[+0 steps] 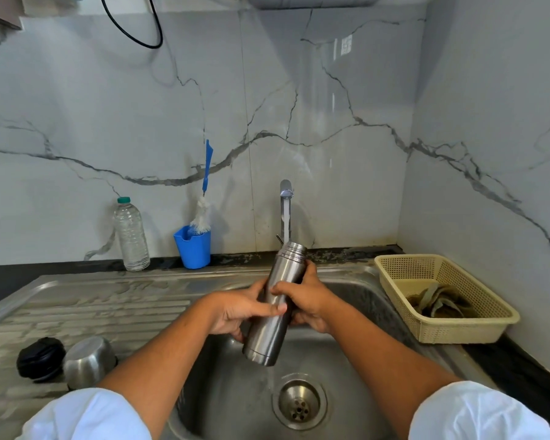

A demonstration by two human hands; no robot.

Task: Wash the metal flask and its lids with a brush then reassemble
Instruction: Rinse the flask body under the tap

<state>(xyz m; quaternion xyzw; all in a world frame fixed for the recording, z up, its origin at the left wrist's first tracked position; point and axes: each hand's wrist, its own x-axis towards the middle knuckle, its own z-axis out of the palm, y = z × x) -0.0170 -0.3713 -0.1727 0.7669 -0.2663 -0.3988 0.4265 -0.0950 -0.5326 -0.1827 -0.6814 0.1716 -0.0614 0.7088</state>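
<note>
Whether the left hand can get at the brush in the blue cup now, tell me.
Probably not yet: the left hand grips the flask. Nothing stands between it and the brush, once it lets go.

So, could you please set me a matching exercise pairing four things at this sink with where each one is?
Things:
1 flask
2 brush
3 black lid
4 cloth

Places:
A in the basket
B on the drainboard
C in the blue cup
D held by the left hand and right hand under the tap

Pairs: 1-D, 2-C, 3-B, 4-A.
</note>
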